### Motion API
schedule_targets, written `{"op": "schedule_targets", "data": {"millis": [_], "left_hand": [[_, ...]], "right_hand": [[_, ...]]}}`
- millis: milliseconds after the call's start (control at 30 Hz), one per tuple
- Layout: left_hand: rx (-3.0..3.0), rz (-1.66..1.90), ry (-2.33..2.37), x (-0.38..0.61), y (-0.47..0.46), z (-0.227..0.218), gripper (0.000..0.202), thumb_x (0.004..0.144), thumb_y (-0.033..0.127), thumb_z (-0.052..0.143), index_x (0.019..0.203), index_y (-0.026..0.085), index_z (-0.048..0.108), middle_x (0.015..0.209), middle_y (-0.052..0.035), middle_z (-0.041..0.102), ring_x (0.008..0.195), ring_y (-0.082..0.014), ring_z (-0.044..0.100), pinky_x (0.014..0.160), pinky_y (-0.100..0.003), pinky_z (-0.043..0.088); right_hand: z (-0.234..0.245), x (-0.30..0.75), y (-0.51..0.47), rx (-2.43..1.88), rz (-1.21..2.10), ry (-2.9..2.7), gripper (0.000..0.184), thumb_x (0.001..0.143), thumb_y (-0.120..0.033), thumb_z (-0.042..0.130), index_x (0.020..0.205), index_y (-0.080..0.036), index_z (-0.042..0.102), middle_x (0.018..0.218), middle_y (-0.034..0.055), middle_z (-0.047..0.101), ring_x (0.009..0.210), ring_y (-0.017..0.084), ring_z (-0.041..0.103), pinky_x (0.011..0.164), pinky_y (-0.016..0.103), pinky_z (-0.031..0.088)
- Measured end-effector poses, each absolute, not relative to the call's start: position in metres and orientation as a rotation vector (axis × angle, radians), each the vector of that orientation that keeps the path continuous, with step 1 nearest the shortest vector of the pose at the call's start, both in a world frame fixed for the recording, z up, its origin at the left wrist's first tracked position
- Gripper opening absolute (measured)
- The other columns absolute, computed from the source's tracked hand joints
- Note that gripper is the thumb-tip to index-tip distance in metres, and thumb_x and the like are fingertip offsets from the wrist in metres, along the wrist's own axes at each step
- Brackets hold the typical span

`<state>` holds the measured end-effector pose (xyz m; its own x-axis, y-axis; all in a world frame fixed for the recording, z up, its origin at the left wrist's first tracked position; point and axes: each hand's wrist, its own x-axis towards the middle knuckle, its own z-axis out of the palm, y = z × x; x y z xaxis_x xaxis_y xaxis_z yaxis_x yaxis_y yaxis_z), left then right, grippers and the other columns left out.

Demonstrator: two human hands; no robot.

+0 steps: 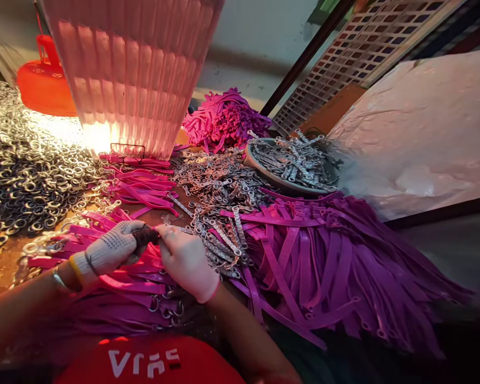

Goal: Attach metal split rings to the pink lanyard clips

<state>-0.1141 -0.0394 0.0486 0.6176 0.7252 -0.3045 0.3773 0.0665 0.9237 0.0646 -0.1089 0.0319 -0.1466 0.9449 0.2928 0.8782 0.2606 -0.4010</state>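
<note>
Both hands wear white knit gloves and meet over a heap of purple straps (328,256). My left hand (112,248) is curled round a small dark piece (146,235) at its fingertips. My right hand (186,258) pinches the same spot from the other side, fingers closed. Finished purple straps with metal rings (160,304) lie under both wrists. Loose flat metal links (220,181) are spread just beyond the hands.
A large pile of metal rings (20,165) covers the left. A dish of metal links (296,162) stands at centre right, a pink ribbed lampshade (132,69) and red lamp (44,80) behind, a purple strap bundle (228,117) at the back, crumpled plastic sheet (420,128) right.
</note>
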Motion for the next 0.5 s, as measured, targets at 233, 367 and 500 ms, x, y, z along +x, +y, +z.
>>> {"op": "schedule_targets", "data": {"millis": [233,367,500], "left_hand": [[2.083,0.376,0.982,-0.124,-0.061,0.026,0.021,0.086,0.024,0.048,0.085,0.014,0.067,0.087,-0.0103,0.073,0.073,-0.0201,0.062,0.072,-0.032,0.047],[1.911,0.535,0.928,-0.131,-0.064,0.020,0.027,0.090,0.030,0.047,0.086,0.014,0.069,0.085,-0.0079,0.073,0.074,-0.0192,0.061,0.071,-0.029,0.046],[1.871,0.627,0.956,-0.137,-0.070,0.013,0.028,0.090,0.033,0.050,0.081,0.014,0.068,0.079,-0.0063,0.072,0.071,-0.0182,0.060,0.069,-0.029,0.044]], "right_hand": [[0.030,0.047,-0.123,-1.769,-0.053,-2.130,0.022,0.101,-0.020,0.047,0.109,-0.017,0.067,0.090,0.0085,0.072,0.074,0.018,0.067,0.064,0.026,0.042],[0.043,0.045,-0.128,-1.789,0.127,-2.154,0.037,0.097,-0.025,0.058,0.134,-0.017,0.055,0.098,0.0071,0.075,0.083,0.020,0.070,0.067,0.027,0.043],[0.045,0.042,-0.129,-1.862,0.153,-2.246,0.036,0.093,-0.026,0.062,0.127,-0.017,0.058,0.082,0.0032,0.075,0.070,0.020,0.069,0.058,0.028,0.034]]}}
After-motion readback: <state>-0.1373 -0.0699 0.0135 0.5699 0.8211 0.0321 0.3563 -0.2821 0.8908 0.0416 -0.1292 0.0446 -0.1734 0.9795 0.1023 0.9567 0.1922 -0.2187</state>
